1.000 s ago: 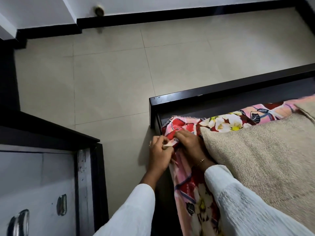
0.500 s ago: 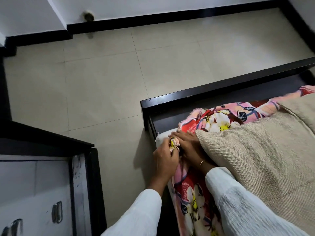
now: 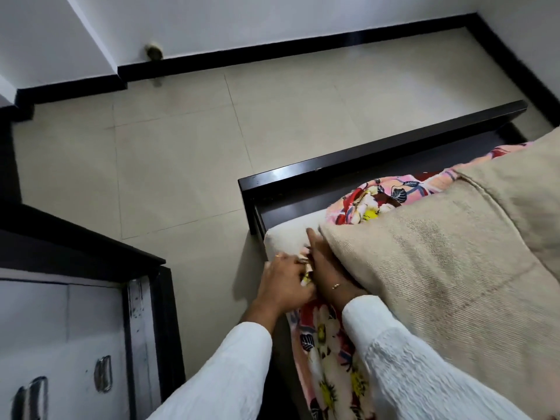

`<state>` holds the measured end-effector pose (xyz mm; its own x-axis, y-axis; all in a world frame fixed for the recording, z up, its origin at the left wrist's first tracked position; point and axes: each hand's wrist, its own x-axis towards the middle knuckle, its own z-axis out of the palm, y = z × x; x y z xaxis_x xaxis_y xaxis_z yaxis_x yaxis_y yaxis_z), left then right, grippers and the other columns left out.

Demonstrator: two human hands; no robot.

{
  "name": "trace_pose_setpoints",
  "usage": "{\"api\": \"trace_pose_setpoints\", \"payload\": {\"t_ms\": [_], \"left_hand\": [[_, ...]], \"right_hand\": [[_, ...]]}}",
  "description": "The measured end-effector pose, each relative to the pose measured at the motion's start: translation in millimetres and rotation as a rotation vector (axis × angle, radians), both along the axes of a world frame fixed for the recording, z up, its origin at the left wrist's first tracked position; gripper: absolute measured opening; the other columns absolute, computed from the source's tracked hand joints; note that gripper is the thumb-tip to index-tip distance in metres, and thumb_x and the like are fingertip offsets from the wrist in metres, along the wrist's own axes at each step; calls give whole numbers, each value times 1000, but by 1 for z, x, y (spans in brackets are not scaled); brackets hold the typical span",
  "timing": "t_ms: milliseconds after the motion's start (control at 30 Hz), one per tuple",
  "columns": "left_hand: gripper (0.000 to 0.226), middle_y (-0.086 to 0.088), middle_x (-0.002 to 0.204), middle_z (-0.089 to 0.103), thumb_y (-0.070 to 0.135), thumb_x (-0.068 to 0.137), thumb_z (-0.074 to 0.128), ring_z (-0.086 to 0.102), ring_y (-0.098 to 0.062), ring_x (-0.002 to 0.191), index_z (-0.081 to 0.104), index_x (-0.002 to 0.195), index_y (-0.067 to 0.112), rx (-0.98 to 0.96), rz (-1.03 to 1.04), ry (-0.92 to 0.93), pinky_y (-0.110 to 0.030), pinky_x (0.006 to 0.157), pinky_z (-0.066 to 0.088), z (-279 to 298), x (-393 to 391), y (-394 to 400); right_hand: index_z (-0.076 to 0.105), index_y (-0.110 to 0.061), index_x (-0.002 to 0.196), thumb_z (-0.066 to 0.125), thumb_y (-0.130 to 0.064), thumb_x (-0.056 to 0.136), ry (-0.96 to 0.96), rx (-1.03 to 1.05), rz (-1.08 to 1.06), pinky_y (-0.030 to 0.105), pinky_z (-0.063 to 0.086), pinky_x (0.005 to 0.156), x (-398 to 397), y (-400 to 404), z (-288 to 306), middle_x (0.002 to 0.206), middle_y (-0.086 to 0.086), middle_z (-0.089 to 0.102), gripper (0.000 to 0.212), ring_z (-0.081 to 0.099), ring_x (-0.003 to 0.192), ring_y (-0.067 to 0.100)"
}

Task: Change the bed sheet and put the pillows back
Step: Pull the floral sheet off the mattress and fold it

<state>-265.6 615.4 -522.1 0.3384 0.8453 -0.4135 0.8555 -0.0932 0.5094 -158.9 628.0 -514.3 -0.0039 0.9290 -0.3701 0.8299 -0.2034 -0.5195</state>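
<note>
Pale floor tiles (image 3: 181, 153) frame the bed's corner, where our hands work: left hand (image 3: 285, 283) pinching the floral sheet (image 3: 330, 359), right hand (image 3: 324, 262) flat, slid under the beige mattress cover (image 3: 439, 283). We judge the old sheet half stripped; fresh sheet and pillows remain. Since a second ago, white mattress (image 3: 291, 237) has been bared beside the dark bed frame (image 3: 333, 168).

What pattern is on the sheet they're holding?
The sheet is pink and red with white and yellow flowers, clearest in the head view.
</note>
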Motion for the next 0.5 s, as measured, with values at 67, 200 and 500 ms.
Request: {"api": "trace_pose_setpoints", "payload": {"t_ms": [67, 200, 500], "left_hand": [[49, -2, 128, 52, 45, 82, 48, 34, -24, 124, 59, 120, 17, 3, 76, 66, -35, 98, 32, 16, -13, -2], [51, -8, 140, 41, 27, 90, 50, 26, -29, 133, 37, 138, 13, 10, 234, 127, -38, 104, 32, 64, -41, -1], [38, -6, 131, 48, 19, 92, 45, 36, -26, 125, 47, 129, 12, 308, 140, 108, -35, 95, 36, 178, -55, 48]], "right_hand": [[16, -3, 146, 37, -4, 95, 46, 64, 102, 1, 18, 100, -6, -6, 15, 154, 16, 15, 55, 16, 142, 24], [57, 3, 119, 74, 12, 48, -94, 329, 356, 45, 50, 86, -33, -17, 52, 120, 26, 58, 74, 55, 115, 41], [49, -8, 128, 71, -7, 68, -318, 367, 277, 51, 33, 104, -58, 18, 167, 136, 23, 45, 64, 36, 134, 36]]}}
